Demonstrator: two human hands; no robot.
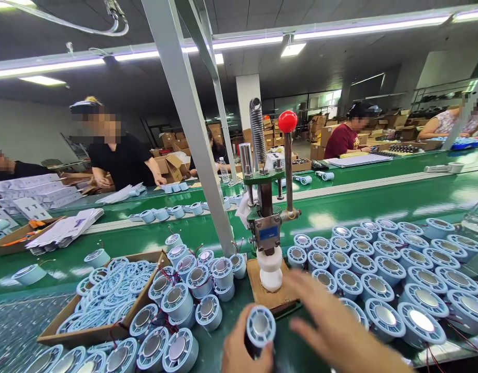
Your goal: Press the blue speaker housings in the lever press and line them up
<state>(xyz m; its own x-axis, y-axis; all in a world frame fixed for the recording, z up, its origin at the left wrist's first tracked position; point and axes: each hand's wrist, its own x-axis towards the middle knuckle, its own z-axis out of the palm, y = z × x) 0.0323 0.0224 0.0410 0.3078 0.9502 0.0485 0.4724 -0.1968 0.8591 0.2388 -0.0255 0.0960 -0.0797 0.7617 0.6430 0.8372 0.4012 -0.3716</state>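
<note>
My left hand point(244, 347) is closed around a light-blue round plastic housing point(261, 325) with a ribbed rim and a pale disc in its middle. The part is held upright in front of the hand press point(267, 233), below its wooden base point(258, 295). Blurred by motion, my right hand point(320, 311) reaches in from the right, fingers stretched out and apart, with nothing seen in it. It is near the press's white plastic block point(270, 272) and the rows of housings. The press lever has a red ball knob point(287, 122) and stands upright.
Rows of blue housings point(375, 284) fill the right side; more housings point(177, 300), with thin wires, are piled at left. A cardboard box point(87, 339) holds blue rings point(118, 280). Behind runs a green conveyor point(340, 199) beside a grey post point(192, 114). People work across it.
</note>
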